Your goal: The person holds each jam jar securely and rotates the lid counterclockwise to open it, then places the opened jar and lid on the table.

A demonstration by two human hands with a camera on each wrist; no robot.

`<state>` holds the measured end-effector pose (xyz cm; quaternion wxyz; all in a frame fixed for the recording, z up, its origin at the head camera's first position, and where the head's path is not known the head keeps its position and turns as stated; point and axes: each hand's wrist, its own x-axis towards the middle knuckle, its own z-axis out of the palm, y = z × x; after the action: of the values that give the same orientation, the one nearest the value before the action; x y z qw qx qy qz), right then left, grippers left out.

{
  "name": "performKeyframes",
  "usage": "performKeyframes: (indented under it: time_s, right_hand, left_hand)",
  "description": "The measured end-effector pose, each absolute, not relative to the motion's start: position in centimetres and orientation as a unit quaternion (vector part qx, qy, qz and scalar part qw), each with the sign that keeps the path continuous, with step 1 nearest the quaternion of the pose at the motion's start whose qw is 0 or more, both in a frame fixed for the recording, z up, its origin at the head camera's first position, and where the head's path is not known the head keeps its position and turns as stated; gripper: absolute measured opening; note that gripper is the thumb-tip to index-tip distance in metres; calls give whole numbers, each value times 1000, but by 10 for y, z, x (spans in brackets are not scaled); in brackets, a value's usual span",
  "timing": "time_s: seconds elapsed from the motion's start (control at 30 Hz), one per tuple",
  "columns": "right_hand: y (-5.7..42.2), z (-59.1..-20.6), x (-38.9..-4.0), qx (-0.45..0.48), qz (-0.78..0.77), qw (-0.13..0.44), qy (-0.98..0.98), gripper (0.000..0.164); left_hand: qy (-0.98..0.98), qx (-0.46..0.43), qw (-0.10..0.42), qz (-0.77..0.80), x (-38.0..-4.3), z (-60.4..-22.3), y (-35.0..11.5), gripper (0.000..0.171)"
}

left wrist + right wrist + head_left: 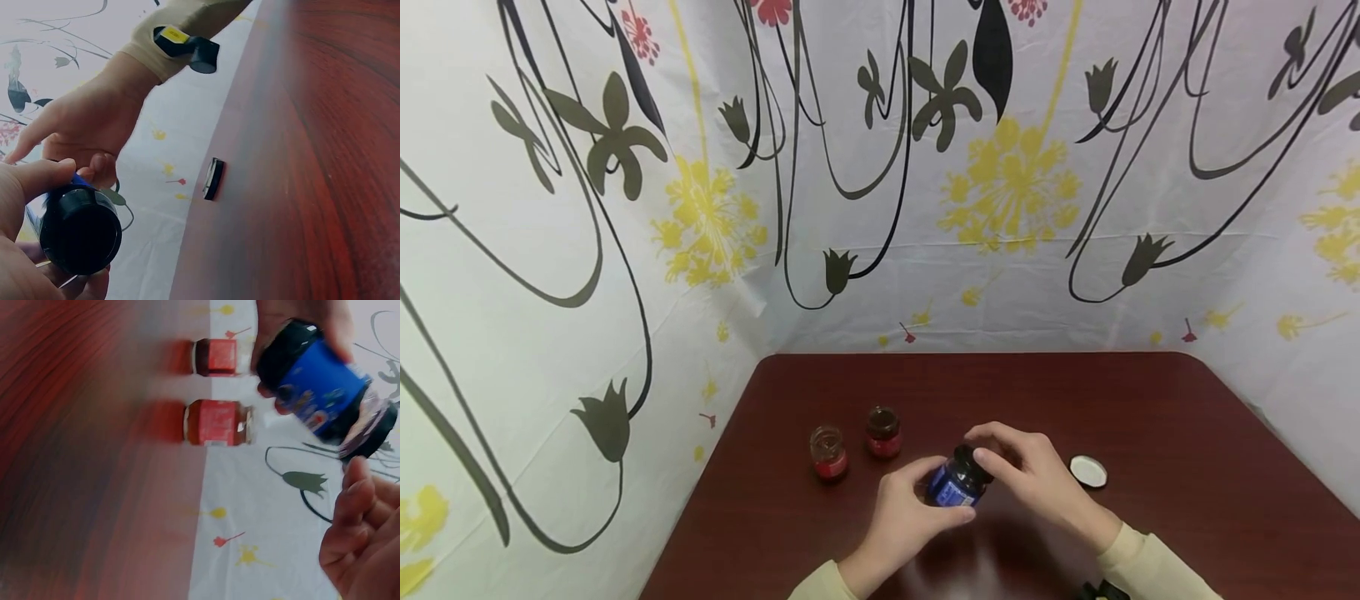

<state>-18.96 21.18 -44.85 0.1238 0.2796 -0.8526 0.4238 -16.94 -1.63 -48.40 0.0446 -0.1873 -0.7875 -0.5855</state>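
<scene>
A dark glass jar with a blue label [953,490] is held above the table, tilted, by my left hand [904,510]. The thumb and fingers of that hand wrap around its body. At the jar's upper end is a black lid [374,432]. My right hand [1037,479] has its thumb and curled fingers at this lid, pinching it from the right side. In the left wrist view the jar's dark base [81,234] faces the camera, hiding the lid. In the right wrist view a fingertip touches the lid's edge.
Two small jars with red labels, a nearer jar [829,457] and a farther jar [883,435], stand lidless on the dark red table [760,508]. A loose lid [1087,472], white inside, lies right of my right hand. Patterned white cloth [865,308] hangs behind and beside the table.
</scene>
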Motion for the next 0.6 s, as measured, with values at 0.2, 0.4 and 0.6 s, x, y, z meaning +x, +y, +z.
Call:
performKeyframes:
  time_s: [0.2,0.4,0.6]
  right_hand:
    - [199,-440,-184,187,395,119,-891,12]
    - [193,-441,-183,156,392,130,-897,21]
    - [191,-442,-181,158,400,112,-896,21]
  left_hand:
    - [-794,-214,103,-559,-170,-489,-17,57]
    - [-796,-244,141,-535,-169,-491,-17,57]
    - [-799,-239,129,-536,-165,-489,-21,58]
